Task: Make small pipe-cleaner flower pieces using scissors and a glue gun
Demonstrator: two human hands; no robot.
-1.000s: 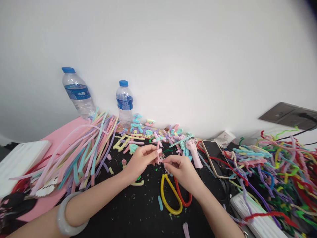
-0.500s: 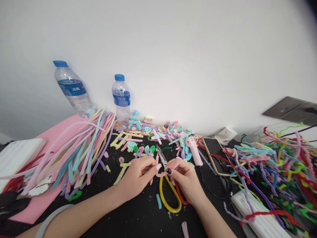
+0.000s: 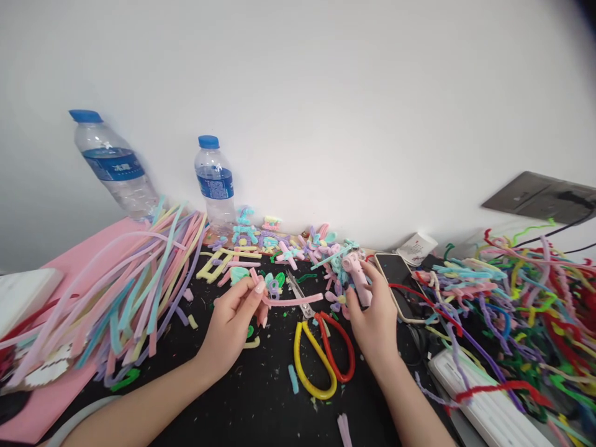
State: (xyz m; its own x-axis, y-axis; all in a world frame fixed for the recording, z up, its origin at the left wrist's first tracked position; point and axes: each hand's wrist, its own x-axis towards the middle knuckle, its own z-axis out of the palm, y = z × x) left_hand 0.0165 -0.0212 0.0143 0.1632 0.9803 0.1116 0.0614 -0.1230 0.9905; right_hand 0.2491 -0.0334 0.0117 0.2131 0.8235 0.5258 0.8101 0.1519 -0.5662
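L hand [image 3: 235, 313], up-left of the scissors w/ yellow & red loop handles and metal blades [image 3: 306, 311], pinches a bent, fuzzy pale-pink craft stem [image 3: 295, 302] btwn thumb & fingertips; short end pokes up, long free end runs right, in view crossing in front of the scissors' blades. Light pinch by the bend seems best, so the pile isn't crushed & the free end doesn't swing. L forearm [image 3: 153, 394] comes in from well left of & below the scissors, wrist slightly bent, thumb side up

R hand [image 3: 376, 316], right of the scissors' blades, straddles a smooth pale-pink pistol-shaped tool [image 3: 356, 275], thumb on its left, fingers on its right; can't tell if they're tight on it. A full wrap, clear of the fuzzy purple piece [image 3: 334, 298] alongside, is prob. safest. R forearm [image 3: 412, 400] slants up from lower right of the scissors, wrist near straight
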